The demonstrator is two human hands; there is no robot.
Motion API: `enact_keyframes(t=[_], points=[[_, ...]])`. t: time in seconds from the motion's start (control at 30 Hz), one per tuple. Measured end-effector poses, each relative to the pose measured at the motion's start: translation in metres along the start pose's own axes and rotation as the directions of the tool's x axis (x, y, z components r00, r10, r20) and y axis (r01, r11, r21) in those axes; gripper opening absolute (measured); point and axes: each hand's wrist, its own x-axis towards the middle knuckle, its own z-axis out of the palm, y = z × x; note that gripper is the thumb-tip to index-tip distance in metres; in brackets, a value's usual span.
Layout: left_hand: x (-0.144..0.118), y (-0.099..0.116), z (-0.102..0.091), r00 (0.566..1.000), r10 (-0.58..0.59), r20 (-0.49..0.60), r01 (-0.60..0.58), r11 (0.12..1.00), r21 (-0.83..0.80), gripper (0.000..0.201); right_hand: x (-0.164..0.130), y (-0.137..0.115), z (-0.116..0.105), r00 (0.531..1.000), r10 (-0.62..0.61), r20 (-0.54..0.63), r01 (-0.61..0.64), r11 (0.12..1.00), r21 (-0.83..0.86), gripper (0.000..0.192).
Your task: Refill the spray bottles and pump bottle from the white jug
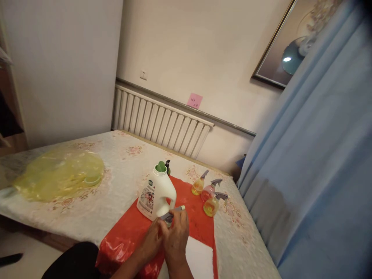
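Left hand (151, 239) and right hand (177, 233) grip a grey trigger sprayer (166, 216), lower part hidden, above the red plastic sheet (124, 232). Step in hand, apparently: manipulating its head; the next move calls for steady two-handed control. Just beyond: white detergent jug (159, 190), three spray bottles (207, 193).

Soft indoor light, white glare on framed picture (283, 52), dark upper-right corner

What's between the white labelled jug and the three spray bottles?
In the head view, just a stretch of red plastic sheet shows between the white labelled jug and the three spray bottles.
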Motion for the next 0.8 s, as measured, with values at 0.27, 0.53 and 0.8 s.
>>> enact_keyframes(t=[0.27, 0.53, 0.8], points=[[0.001, 0.005, -0.001, 1.000, 0.019, 0.019, -0.019, 1.000, -0.013, 0.043, -0.001, -0.009, 0.008, 0.996, 0.067, -0.051, -0.068, 0.998, -0.016, 0.023], [0.003, -0.001, 0.002, 1.000, 0.029, 0.005, -0.029, 0.999, 0.032, 0.036, -0.002, -0.009, 0.007, 0.999, 0.048, -0.025, -0.049, 0.998, -0.034, 0.032], [0.008, -0.011, 0.005, 0.999, 0.019, -0.044, -0.013, 0.993, 0.120, 0.030, -0.006, -0.008, 0.011, 0.997, -0.035, -0.069, 0.035, 0.999, -0.005, 0.022]])
